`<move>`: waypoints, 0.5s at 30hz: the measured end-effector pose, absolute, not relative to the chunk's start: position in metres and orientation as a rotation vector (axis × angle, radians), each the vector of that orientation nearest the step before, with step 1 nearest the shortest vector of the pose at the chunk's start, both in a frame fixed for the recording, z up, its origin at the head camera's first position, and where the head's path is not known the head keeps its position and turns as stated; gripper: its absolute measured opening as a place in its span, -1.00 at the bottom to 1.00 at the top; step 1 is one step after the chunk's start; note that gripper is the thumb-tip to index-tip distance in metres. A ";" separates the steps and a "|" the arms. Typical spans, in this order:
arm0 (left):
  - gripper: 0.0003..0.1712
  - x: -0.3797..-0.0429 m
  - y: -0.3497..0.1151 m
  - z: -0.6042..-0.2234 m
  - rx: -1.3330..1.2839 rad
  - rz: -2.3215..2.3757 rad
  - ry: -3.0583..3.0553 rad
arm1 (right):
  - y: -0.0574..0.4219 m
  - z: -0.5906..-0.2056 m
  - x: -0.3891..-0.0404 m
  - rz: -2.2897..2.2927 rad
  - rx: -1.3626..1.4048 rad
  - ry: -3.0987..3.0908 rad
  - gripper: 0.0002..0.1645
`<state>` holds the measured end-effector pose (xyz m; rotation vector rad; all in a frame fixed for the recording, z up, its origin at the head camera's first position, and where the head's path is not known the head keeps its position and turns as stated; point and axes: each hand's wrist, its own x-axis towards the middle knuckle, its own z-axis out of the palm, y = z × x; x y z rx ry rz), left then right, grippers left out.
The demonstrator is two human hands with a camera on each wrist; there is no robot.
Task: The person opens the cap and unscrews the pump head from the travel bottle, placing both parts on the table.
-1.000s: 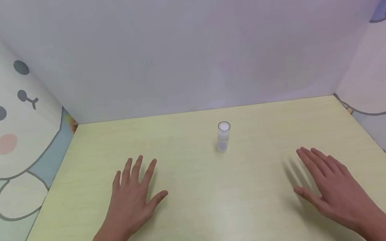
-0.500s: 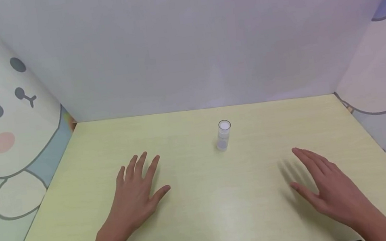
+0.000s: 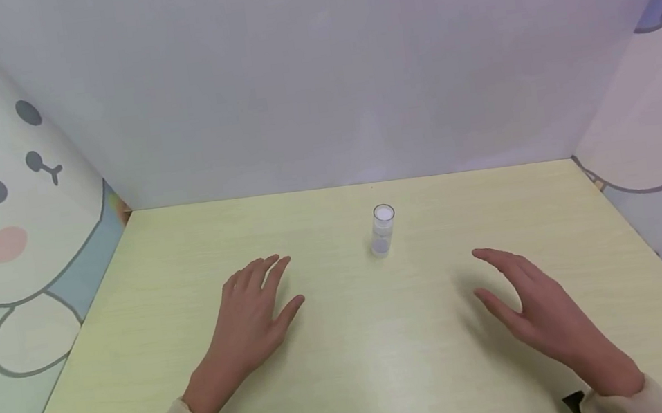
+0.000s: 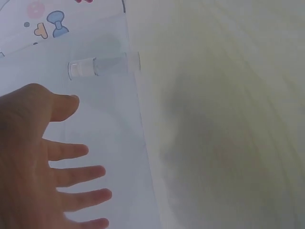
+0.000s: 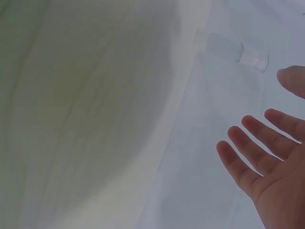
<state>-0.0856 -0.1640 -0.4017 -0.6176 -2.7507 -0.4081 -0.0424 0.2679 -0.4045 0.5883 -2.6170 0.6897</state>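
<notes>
Both hands up over the table [image 3: 358, 363], well apart from each other, holding nothing. Left hand [image 3: 246, 326] sits between the left edge and the vial [image 3: 382, 233], fingers apart, thumb out toward the middle. Right hand [image 3: 543, 314] sits between the vial and the right edge, thumb parted from loosely bent fingers. Shadows beneath suggest that neither rests on the top.

Vial: upright, clear, whitish at the top, dark line round the rim. Stands near the far edge, a little right of its middle. No contact from either hand. Contents too faint to tell.

Step, as I judge it: an approach, before any grasp. A next move toward the vial would call for carrying a hand forward and inward, low and slow, thumb to one side and fingers to the other. Slim and tall, so a careless knock could tip it.

Surface: pale yellow, faint grain, a glare patch toward the near edge. Back panel [image 3: 338, 73] plain, grey to lilac, rising from the far edge. Left panel [image 3: 39, 328] carries a cartoon animal print; right panel [image 3: 641, 131] a blue bow. Small brownish patch [image 3: 120, 208] by the far left corner, unclear what.
</notes>
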 end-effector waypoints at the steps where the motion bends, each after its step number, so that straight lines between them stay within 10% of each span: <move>1: -0.29 -0.088 -0.162 -0.402 -0.626 -0.434 -2.740 | 0.266 -0.405 -0.043 0.694 0.592 -2.610 -0.11; 15: -0.43 -0.108 -0.131 -0.397 -0.629 -0.727 -2.782 | 0.236 -0.397 -0.066 0.779 0.558 -2.625 -0.28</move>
